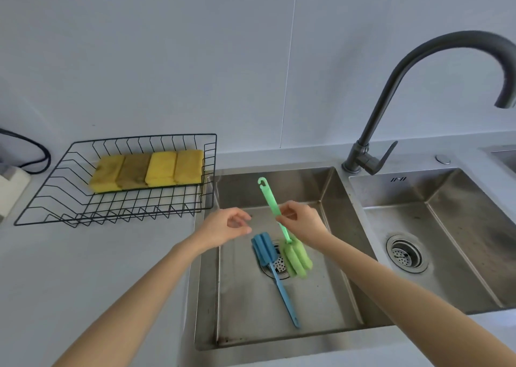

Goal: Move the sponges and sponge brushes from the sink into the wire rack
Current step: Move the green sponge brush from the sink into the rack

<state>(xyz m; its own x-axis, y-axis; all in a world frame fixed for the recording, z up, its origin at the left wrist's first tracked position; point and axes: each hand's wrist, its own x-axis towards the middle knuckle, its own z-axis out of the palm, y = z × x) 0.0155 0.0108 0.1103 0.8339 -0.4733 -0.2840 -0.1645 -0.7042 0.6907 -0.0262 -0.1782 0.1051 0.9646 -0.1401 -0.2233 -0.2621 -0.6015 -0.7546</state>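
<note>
- Head view: right hand pinches the green sponge brush by its handle above the sink.
- Left hand hovers beside it, fingers loosely curled, holding nothing.
- Blue sponge brush lies in the sink.
- Four yellow sponges sit in the wire rack, far left.

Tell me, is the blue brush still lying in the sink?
Yes. The blue brush lies flat on the sink floor, its foam head by the drain, untouched by either hand.

Soft, even daylight; faint shadows. Wide-angle distortion bends the edges, and the left hand shows slight motion blur.
</note>
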